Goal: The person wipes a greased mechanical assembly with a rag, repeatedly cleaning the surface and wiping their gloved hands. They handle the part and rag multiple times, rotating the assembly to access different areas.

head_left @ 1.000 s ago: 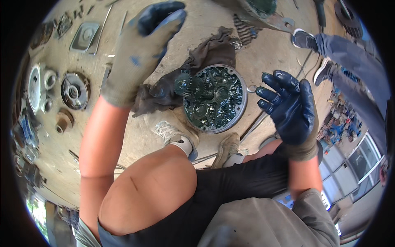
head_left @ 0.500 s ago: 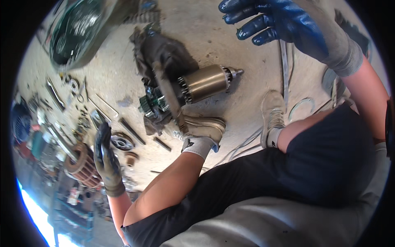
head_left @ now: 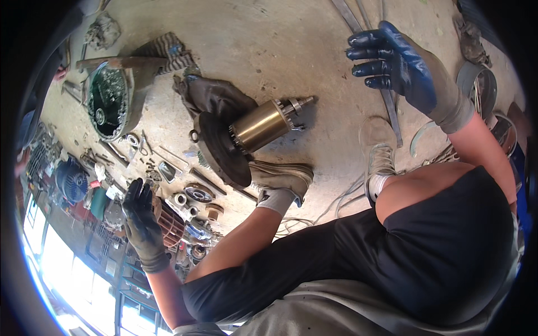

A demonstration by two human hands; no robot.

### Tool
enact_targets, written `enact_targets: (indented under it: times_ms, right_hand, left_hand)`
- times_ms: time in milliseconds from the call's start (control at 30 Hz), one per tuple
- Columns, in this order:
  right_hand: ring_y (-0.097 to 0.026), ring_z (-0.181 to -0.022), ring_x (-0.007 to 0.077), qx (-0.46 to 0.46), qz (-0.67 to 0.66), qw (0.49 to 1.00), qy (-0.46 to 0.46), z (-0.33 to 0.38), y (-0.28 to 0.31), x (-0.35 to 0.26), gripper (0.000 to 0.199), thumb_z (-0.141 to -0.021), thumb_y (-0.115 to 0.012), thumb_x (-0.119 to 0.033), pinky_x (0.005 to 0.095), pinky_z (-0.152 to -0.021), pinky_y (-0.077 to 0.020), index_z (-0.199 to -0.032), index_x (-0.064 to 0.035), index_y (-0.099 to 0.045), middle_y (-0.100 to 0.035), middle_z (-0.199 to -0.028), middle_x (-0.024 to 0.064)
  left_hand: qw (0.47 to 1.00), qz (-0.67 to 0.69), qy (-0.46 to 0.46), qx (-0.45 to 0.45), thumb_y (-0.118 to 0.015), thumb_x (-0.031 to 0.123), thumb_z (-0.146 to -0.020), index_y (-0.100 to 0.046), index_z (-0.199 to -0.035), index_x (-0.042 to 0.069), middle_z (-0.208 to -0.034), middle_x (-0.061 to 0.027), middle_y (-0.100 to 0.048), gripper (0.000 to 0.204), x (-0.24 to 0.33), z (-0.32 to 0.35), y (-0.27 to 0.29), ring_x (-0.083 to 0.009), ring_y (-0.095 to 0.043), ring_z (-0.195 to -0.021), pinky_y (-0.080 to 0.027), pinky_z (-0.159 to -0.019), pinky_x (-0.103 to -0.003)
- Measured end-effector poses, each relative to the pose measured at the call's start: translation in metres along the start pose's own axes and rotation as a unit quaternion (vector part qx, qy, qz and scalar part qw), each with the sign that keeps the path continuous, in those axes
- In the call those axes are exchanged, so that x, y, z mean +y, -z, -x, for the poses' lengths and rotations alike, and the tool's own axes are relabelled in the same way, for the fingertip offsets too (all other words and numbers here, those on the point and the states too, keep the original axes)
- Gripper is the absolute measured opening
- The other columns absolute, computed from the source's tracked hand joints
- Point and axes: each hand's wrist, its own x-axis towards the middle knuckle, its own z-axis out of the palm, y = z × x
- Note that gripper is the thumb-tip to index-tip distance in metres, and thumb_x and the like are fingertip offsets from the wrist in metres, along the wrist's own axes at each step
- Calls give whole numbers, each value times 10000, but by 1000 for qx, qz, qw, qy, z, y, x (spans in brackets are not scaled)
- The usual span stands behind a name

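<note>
On the concrete floor in front of me lies a brass-coloured cylindrical rotor (head_left: 261,126) with a short shaft end at its right. Against its left end leans a dark round metal disc (head_left: 219,148), tilted. A dark cloth (head_left: 216,96) lies bunched behind them. My right hand (head_left: 395,64), in a grey and blue coated glove coated with something shiny, is raised to the right, fingers spread, holding nothing. My left hand (head_left: 140,218), in a dark-stained glove, is raised at the left with fingers stretched out and nothing in it. Neither hand touches the rotor or disc.
A green-lined round housing (head_left: 109,101) stands at the far left. Tools and loose parts, including a ring-shaped part (head_left: 199,193) and a ribbed reddish cylinder (head_left: 170,224), lie near my left hand. Long metal bars (head_left: 389,106) lie by my right shoe (head_left: 382,159).
My view has shifted. The disc, earlier seen edge-on, now shows its broad face and hides the green gear. My right hand appears lower in view; both hands remain empty.
</note>
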Motion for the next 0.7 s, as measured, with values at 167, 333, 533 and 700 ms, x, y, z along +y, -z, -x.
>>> enact_targets:
  times_ms: [167, 333, 533, 700]
  right_hand:
    - [-656, -1161, 188, 15, -86, 996, -26, -5, 1, -19, 583, -1111, -418, -522, 324, -996, -518, -1378, -41, -609, -686, -1257, 84]
    - [-636, -1212, 243, 55, -60, 996, 19, -7, -3, -69, 593, -1109, -416, -523, 374, -1072, -468, -1418, -40, -569, -663, -1311, 112]
    - [-627, -1239, 263, 118, 83, 988, 63, -28, -7, -104, 585, -1096, -459, -502, 403, -1079, -460, -1430, -37, -577, -654, -1355, 124]
    - [-642, -1199, 240, 99, 195, 976, 5, -52, -39, -77, 497, -1096, -478, -463, 381, -1021, -500, -1396, -87, -602, -651, -1342, 105]
  left_hand:
    - [989, 90, -9, 121, -356, 487, -1116, -429, -1496, -73, -1512, -264, -499, 680, 46, 87, 30, -365, -474, -1431, -329, -1229, -524]
    - [901, 351, -75, 245, -268, 528, -1116, -408, -1542, -46, -1594, -255, -425, 728, 111, 178, 45, -376, -398, -1496, -275, -1262, -529]
    - [633, 474, -142, 596, -374, 516, -1085, -354, -1571, -62, -1643, -275, -336, 756, 150, 201, 0, -395, -287, -1549, -167, -1294, -561]
    - [683, 618, -322, 219, -431, 487, -1073, -321, -1584, -62, -1643, -299, -311, 758, 119, 228, 28, -446, -255, -1546, -145, -1303, -556]
